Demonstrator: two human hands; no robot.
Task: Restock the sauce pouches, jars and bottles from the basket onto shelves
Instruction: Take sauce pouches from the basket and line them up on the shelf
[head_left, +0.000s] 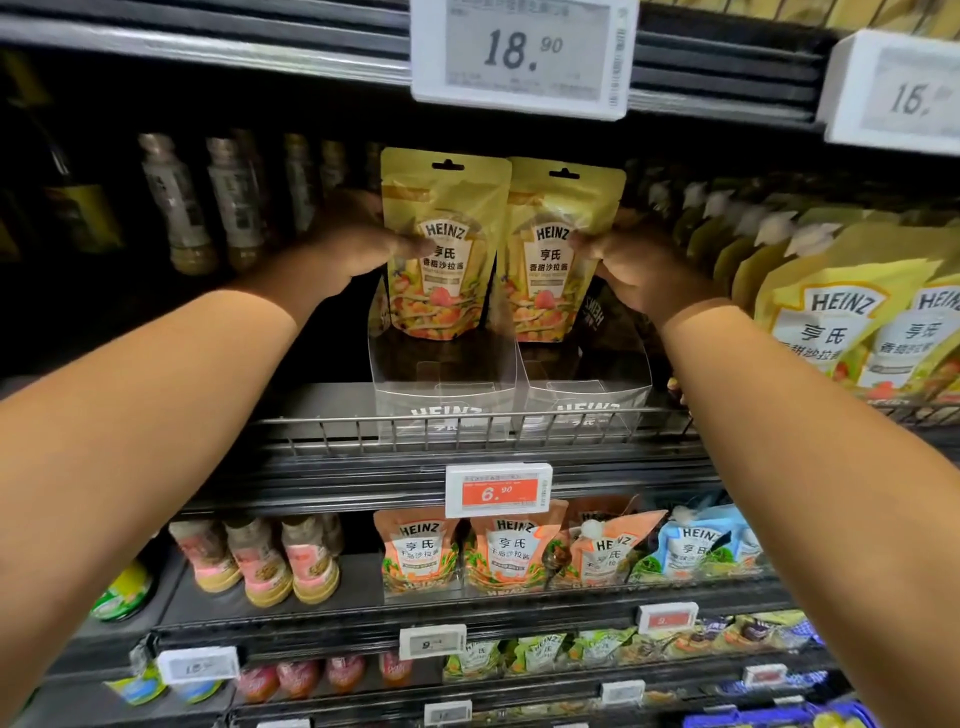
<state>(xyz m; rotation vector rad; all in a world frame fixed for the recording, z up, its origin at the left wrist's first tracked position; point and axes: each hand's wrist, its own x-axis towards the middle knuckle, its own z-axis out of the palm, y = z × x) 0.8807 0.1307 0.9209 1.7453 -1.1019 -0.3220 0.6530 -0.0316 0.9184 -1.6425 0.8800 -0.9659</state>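
Two gold Heinz sauce pouches stand upright side by side inside a clear plastic display tray (447, 400) on the upper shelf. My left hand (348, 249) pinches the left edge of the left pouch (441, 249). My right hand (639, 265) pinches the right edge of the right pouch (550, 260). Both pouches sit at the back of the tray's two lanes. The basket is out of view.
Dark sauce bottles (228, 202) stand left of the tray and a row of larger yellow Heinz pouches (852, 312) leans on the right. A wire rail (467, 426) fronts the shelf. Price tags (519, 52) hang above; orange and blue pouches (514, 551) fill the shelf below.
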